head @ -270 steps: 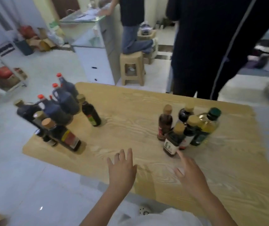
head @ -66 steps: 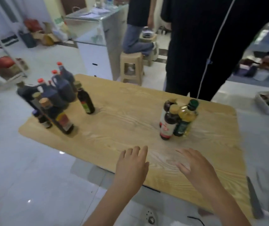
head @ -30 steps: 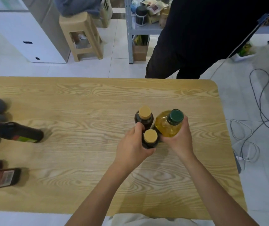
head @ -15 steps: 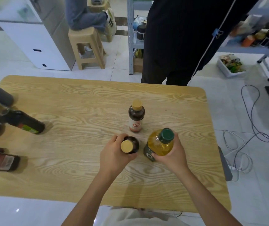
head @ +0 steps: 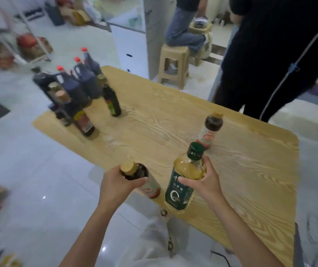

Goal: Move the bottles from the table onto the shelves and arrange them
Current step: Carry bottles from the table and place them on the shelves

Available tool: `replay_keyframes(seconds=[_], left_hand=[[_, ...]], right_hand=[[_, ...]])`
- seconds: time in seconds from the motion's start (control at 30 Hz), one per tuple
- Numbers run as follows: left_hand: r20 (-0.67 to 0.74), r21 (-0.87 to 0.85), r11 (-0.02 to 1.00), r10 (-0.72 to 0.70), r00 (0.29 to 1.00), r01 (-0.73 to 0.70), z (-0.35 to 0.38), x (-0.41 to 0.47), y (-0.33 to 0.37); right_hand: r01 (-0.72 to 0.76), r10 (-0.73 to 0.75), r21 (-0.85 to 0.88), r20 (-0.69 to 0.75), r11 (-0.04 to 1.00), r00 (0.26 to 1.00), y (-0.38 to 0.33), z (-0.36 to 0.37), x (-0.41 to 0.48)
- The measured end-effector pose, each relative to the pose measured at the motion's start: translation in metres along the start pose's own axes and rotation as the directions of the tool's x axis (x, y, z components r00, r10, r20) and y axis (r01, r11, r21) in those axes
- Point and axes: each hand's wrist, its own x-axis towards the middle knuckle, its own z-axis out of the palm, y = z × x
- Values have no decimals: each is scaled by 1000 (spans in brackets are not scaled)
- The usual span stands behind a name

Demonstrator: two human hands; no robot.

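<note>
— What are the hands doing?
— Both arms are stretched forward. The left hand (head: 115, 185) has its grip curled round a tilted dark bottle (head: 141, 175). The right hand (head: 205, 183) has its grip wrapped round the oil bottle (head: 183, 186). Both are over the table (head: 173, 122) at its near edge.
— The other bottles?
— A small bottle (head: 210, 131) stands mid-table, and a cluster of bottles (head: 77, 91) stands at the far left corner.

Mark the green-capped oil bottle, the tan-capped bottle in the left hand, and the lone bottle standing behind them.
green-capped oil bottle (head: 178, 195): head view, on its green label.
tan-capped bottle (head: 137, 171): head view, on its dark shoulder.
lone bottle (head: 213, 123): head view, on its dark upper body.
</note>
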Motion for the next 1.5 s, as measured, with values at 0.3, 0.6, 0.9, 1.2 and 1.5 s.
replay_keyframes(seconds=[0.3,0.6,0.9,1.2,1.5], left_hand=[[-379,-136,991,-36,925,-17,-127,-49,-34],[-660,-111,989,2,751,-100,-285,-81,-75],[-852,35,996,71,519,-79,-465,-132,-113],[-960,22,996,-1,278,81,-593,-176,-128],[-992,-61,926,-98,81,372,-696,-173,-135]], right_hand=[[251,-266,88,348,964,899,-92,112,-8],[414,-509,300,564,860,650,-204,301,-58],[355,-670,571,665,741,329,-315,476,-148],[78,-700,696,712,713,48,-406,619,-218],[-285,-709,649,648,705,-279,-491,752,-259]])
